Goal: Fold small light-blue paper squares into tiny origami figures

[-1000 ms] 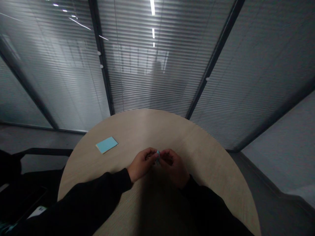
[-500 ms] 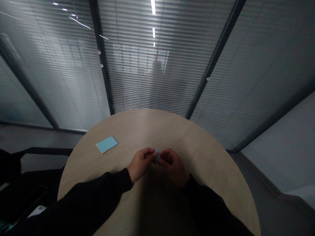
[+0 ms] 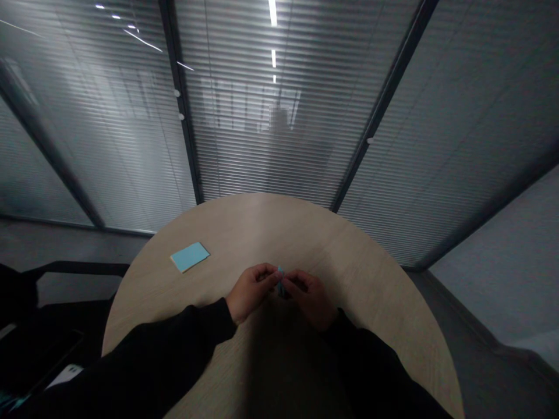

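Observation:
A small folded piece of blue paper (image 3: 280, 286) stands upright between my two hands, above the near middle of the round wooden table (image 3: 371, 279). My left hand (image 3: 253, 289) pinches it from the left with thumb and forefinger. From the other side my right hand (image 3: 311, 297) grips it with its fingertips. The fingers cover much of the paper, so its full shape is hidden. To the left, apart from both hands, lies a pad of light blue paper (image 3: 190, 256) with a yellowish edge.
A dark chair (image 3: 78, 267) with an armrest stands at the table's left. Behind the table's far edge rise glass panels with blinds (image 3: 271, 157) and dark frames. A pale wall (image 3: 515, 250) is at the right.
My right hand's fingertips have closed in on the paper, and its fingers are less curled. The paper has turned slightly and shows more below the fingers. My left hand has barely moved.

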The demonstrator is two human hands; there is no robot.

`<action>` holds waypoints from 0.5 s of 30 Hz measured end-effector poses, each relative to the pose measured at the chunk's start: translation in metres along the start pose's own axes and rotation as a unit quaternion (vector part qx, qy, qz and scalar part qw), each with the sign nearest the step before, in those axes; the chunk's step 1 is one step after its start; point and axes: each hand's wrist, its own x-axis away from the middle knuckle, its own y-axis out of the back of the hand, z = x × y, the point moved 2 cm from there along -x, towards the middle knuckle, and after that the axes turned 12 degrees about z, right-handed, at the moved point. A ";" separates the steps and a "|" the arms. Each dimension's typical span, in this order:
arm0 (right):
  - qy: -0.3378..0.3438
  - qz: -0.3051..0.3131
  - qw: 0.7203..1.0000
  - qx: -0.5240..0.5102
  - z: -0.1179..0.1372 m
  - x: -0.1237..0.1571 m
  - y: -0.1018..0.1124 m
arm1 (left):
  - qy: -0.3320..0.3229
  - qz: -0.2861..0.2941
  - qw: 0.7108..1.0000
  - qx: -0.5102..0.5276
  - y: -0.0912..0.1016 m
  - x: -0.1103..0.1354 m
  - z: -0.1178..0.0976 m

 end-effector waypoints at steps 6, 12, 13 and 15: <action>0.047 -0.028 0.994 0.096 -0.006 0.002 0.006 | 0.020 0.024 0.999 -0.006 -0.001 -0.001 -0.002; 0.069 -0.036 0.990 0.114 -0.005 0.002 0.006 | 0.019 0.018 0.996 -0.089 0.004 0.000 -0.001; 0.067 -0.035 0.991 0.111 -0.005 0.002 0.005 | 0.012 0.014 0.994 -0.108 0.005 0.000 -0.001; 0.061 -0.039 0.991 0.109 -0.003 0.002 0.005 | -0.002 0.014 0.988 -0.156 0.005 -0.001 -0.001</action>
